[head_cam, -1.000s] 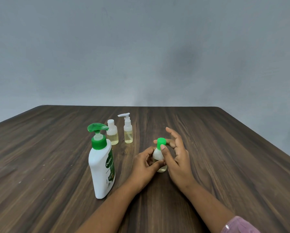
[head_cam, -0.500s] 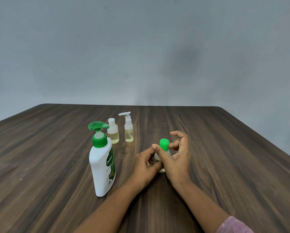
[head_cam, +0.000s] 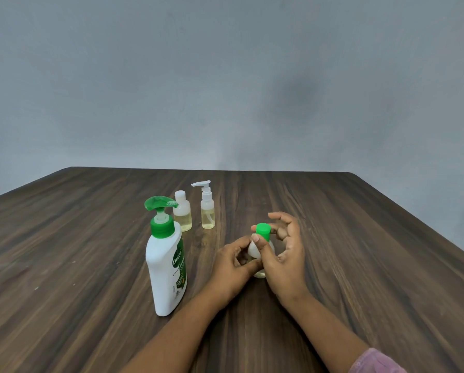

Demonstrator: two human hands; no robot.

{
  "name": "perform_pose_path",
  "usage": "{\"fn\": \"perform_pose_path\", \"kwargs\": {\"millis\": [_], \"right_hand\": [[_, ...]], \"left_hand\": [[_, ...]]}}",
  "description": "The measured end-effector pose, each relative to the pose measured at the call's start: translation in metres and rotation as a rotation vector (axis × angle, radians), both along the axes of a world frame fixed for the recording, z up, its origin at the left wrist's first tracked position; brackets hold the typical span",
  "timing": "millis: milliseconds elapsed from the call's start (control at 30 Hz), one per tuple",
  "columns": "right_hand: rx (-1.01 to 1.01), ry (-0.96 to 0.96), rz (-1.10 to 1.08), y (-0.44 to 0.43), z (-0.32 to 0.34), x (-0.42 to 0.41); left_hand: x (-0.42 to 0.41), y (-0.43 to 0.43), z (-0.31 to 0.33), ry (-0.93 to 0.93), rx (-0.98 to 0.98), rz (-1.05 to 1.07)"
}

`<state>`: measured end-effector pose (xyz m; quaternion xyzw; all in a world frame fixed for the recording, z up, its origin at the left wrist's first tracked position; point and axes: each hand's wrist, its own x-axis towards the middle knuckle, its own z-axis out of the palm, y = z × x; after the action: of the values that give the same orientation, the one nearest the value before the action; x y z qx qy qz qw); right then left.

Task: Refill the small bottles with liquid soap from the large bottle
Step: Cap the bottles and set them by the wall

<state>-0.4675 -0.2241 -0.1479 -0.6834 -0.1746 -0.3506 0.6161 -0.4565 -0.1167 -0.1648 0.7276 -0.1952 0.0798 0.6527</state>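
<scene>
Both hands are working on a small bottle (head_cam: 253, 250) standing mid-table: the left hand (head_cam: 232, 261) is gripping its body, while the right hand (head_cam: 284, 254) is pinching its green cap (head_cam: 263, 232) between thumb and fingers. Left of them, the large bottle (head_cam: 166, 267) is standing upright, with a flip-cap bottle (head_cam: 183, 211) and a pump bottle (head_cam: 207, 208) behind it on the wooden table (head_cam: 64, 265).

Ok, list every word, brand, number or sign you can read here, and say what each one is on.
"Dettol": white lettering running up the green label of the large white pump bottle.
Smaller print lower on that same label: too small and blurred to read.
Small flip-cap bottle, small spray bottle and the green-capped bottle between the hands: no text visible.
Wooden table and wall: no text.
</scene>
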Motion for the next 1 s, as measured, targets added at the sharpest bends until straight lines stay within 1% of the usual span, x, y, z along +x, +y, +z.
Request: {"fn": "perform_pose_path", "kwargs": {"millis": [100, 367, 467, 600, 733, 833, 1000], "right_hand": [[0.018, -0.033, -0.085, 0.001, 0.0, 0.003], [0.023, 0.006, -0.072, 0.002, 0.0, 0.005], [-0.014, 0.047, -0.046, -0.002, -0.002, 0.005], [-0.1, 0.169, 0.035, -0.004, -0.01, 0.006], [-0.201, 0.264, -0.002, -0.007, -0.017, 0.007], [-0.271, 0.31, -0.023, -0.009, -0.024, 0.014], [-0.199, 0.346, 0.054, -0.007, -0.023, 0.019]], "left_hand": [[-0.004, -0.003, 0.003, -0.009, -0.011, -0.007], [-0.004, -0.001, 0.001, 0.0, 0.029, 0.051], [-0.006, -0.002, 0.003, -0.013, 0.038, 0.083], [-0.004, 0.002, 0.003, -0.04, 0.013, 0.162], [0.0, 0.003, 0.0, -0.047, 0.069, 0.236], [0.0, 0.003, -0.002, -0.027, 0.12, 0.248], [0.001, 0.003, -0.004, 0.011, 0.106, 0.235]]}}
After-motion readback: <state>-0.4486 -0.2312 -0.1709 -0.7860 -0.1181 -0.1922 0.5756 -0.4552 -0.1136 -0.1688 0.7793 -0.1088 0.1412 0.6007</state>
